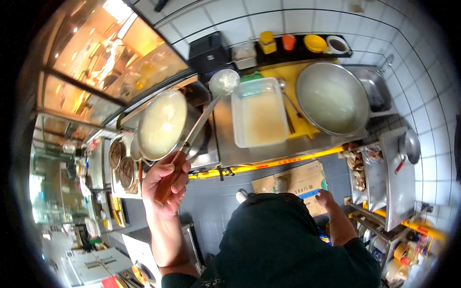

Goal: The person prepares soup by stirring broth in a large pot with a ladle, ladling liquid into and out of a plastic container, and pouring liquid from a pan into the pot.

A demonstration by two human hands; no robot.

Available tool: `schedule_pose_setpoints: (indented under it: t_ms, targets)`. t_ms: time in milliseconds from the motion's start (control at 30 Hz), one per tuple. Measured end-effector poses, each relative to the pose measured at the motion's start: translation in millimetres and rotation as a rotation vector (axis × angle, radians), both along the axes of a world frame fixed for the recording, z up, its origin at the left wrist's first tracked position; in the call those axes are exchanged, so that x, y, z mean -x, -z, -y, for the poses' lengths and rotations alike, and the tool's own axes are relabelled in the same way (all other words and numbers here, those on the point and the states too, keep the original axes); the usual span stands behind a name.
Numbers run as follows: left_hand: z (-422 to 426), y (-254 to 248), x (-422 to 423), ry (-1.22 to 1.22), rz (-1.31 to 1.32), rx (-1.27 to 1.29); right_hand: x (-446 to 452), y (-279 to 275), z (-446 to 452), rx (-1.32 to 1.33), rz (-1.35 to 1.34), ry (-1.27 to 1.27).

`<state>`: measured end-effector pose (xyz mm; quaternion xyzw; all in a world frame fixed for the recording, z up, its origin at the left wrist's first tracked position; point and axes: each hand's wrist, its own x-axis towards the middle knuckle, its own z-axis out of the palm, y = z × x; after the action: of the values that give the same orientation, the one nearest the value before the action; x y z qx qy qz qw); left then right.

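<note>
My left hand (165, 185) is closed around the wooden handle of a long metal ladle (200, 120). The ladle's round bowl, with whitish stuff in it, is raised near the left end of a clear plastic tub (259, 139) of cloudy, pale liquid. Just left of the ladle stands a large pot (165, 125) filled with creamy white liquid, partly behind my hand. My right hand (326, 198) hangs low at my side above flattened cardboard, its fingers curled, and I see nothing in it.
A wide metal basin (331, 101) of cloudy liquid stands on a yellow board (305, 127), beside a sink (374, 89). Another ladle (290, 103) lies between tub and basin. Yellow and orange containers (267, 43) line the back shelf. Metal shelving (398, 177) stands right; cardboard (307, 177) covers floor.
</note>
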<state>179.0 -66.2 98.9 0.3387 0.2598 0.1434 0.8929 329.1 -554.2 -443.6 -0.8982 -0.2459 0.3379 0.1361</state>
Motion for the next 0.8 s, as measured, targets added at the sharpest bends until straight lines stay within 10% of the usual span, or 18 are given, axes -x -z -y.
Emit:
schedule_pose_setpoints:
  t_ms: [467,667,800]
  targets:
    - [97,66,-124,0.465,-0.046,-0.115,61,27,74,0.009,0.018,0.246]
    - [132,99,-145,0.750,-0.236,-0.916,69,-12,61,0.110,-0.164,0.347]
    - [118,130,-132,0.609,0.086,-1.785,67,-24,57,0.055,-0.073,0.117]
